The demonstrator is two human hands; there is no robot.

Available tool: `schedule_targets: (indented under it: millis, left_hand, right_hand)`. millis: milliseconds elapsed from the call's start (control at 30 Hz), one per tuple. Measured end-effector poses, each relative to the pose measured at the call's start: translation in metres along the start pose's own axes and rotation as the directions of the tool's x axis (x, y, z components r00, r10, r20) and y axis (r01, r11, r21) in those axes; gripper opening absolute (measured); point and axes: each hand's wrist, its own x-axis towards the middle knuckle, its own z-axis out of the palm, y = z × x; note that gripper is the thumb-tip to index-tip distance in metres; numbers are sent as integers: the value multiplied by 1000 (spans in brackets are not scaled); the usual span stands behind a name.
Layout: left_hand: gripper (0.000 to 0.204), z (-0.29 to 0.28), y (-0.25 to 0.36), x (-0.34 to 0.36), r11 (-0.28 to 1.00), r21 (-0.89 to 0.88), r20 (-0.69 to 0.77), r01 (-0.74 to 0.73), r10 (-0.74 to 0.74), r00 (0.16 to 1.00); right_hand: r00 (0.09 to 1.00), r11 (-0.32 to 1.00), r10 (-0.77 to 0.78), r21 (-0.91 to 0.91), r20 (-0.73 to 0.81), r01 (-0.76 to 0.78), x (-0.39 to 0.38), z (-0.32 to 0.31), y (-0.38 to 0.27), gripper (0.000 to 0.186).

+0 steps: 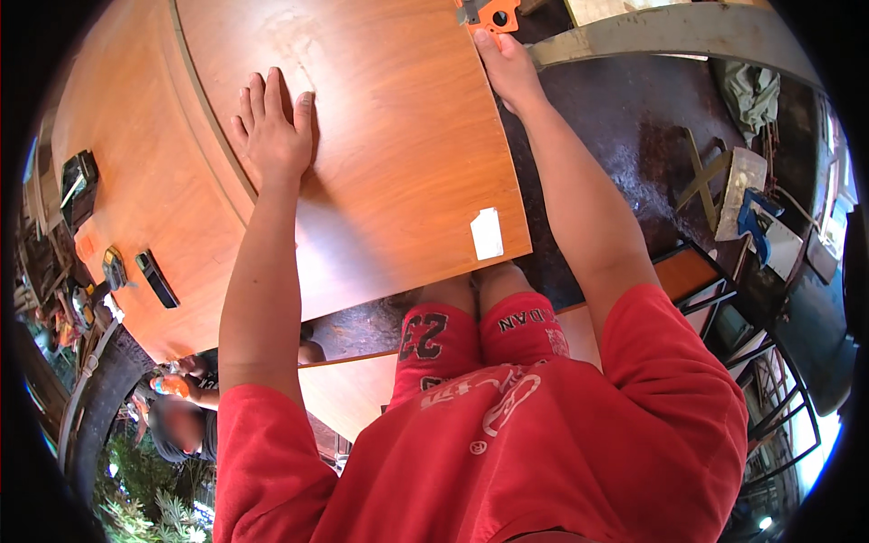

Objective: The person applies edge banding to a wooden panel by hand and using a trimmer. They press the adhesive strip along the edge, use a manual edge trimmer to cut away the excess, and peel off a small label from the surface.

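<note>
Orange-brown, wood-grained panel point(407, 163): probably stiff, heavy and slick, best held by opposite edges. Left hand point(279, 136) spread flat on it; right hand point(512, 74) at orange tool point(489, 18), grip unclear.

1. The camera looked steeply down from the person's head, its wide fisheye frame upright.
2. It faced the wooden panel point(398, 136) from close above.
3. The red shirt point(552, 443), nearest the lens, crossed the lower edge.
</note>
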Motion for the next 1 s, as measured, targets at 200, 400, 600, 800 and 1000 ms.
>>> schedule_targets:
  millis: [200,400,600,800,1000]
  left_hand:
    - [63,1,-1,0,1000,2,-4,-6,6,1000]
    - [63,2,-2,0,1000,14,-15,-16,16,1000]
    - [63,4,-2,0,1000,5,-32,-21,21,999]
    - [63,4,-2,0,1000,-5,-43,-17,17,999]
    - [64,6,-4,0,1000,5,-47,-29,29,998]
  right_hand:
    - [999,998,-32,52,-2,32,-14,-3,6,48]
    - [1000,998,-19,63,-6,20,-29,-5,4,46]
    - [1000,1000,1,-6,-20,-1,-37,-10,9,46]
    - [994,988,112,-105,9,-110,-59,-16,7,38]
    - [997,989,72,-123,-40,-76,-85,-19,4,48]
